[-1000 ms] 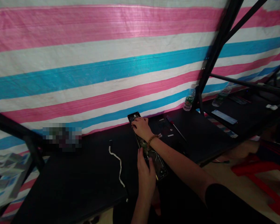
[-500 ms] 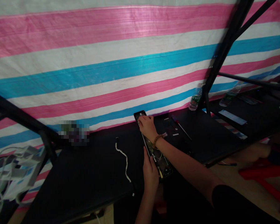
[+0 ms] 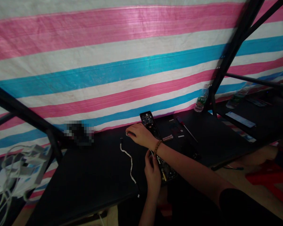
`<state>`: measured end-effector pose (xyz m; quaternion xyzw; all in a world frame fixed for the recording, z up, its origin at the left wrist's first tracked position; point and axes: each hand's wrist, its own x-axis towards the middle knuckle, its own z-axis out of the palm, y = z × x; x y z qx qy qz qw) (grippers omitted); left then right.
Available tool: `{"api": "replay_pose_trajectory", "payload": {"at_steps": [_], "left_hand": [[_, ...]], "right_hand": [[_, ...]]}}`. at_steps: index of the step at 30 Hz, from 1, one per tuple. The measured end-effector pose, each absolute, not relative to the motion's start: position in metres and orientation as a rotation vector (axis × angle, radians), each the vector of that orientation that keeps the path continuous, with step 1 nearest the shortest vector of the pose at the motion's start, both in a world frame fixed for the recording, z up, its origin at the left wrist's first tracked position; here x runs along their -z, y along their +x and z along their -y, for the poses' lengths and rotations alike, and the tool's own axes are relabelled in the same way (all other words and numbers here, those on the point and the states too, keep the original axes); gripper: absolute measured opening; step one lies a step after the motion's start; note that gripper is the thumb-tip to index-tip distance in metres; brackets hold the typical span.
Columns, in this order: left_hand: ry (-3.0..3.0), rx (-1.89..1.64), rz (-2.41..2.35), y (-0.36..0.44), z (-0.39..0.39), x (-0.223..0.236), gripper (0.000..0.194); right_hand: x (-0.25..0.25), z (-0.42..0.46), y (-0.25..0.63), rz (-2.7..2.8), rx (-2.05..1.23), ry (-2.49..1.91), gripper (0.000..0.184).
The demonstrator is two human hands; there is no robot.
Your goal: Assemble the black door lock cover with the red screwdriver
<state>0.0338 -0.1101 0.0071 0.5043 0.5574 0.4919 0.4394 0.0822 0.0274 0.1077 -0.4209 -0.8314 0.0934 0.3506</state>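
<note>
An opened phone [image 3: 148, 119] with its insides showing lies lengthwise on the black table [image 3: 85, 175]. My left hand [image 3: 153, 172] is curled against the phone's near left edge and holds it. My right hand [image 3: 140, 135] reaches across the phone to its left, palm down. Its fingers are bent over a small pale thing at the fingertips that I cannot make out. A beaded bracelet [image 3: 157, 146] sits on my right wrist. A white cable [image 3: 130, 159] lies on the table just left of both hands.
A red-handled screwdriver [image 3: 186, 131] and small flat parts [image 3: 168, 137] lie right of the phone. A bottle [image 3: 201, 100] stands by a black frame post [image 3: 228, 56]. The striped tarp [image 3: 108, 62] hangs behind. White cables [image 3: 14, 169] pile at left. Another person's arm [image 3: 259, 155] shows at right.
My right hand has left the phone's far end and moved left onto the table beside it. The phone's top is now uncovered. The view has shifted left.
</note>
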Motion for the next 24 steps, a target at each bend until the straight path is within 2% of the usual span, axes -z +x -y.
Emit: {"api": "replay_pose_trajectory", "payload": {"at_steps": [3, 5, 10, 19, 24], "left_hand": [[1.252, -1.23, -1.391, 0.034, 0.112, -0.01, 0.046], [1.255, -1.227, -1.396, 0.034, 0.113, -0.011, 0.045], [1.236, -1.264, -1.367, 0.035, 0.113, -0.009, 0.043], [1.287, -1.261, -1.363, 0.036, 0.113, -0.004, 0.043], [1.275, -1.243, -1.366, 0.037, 0.113, -0.007, 0.043]], "right_hand": [[-0.102, -0.025, 0.094, 2.135, -0.183, -1.242, 0.039], [-0.098, -0.021, 0.107, 1.965, -0.081, -1.383, 0.043], [-0.077, 0.001, 0.13, 1.795, -0.053, -1.611, 0.017], [-0.051, 0.018, 0.129, 1.816, -0.122, -1.558, 0.017], [-0.048, 0.016, 0.124, 1.719, -0.223, -1.568, 0.003]]}}
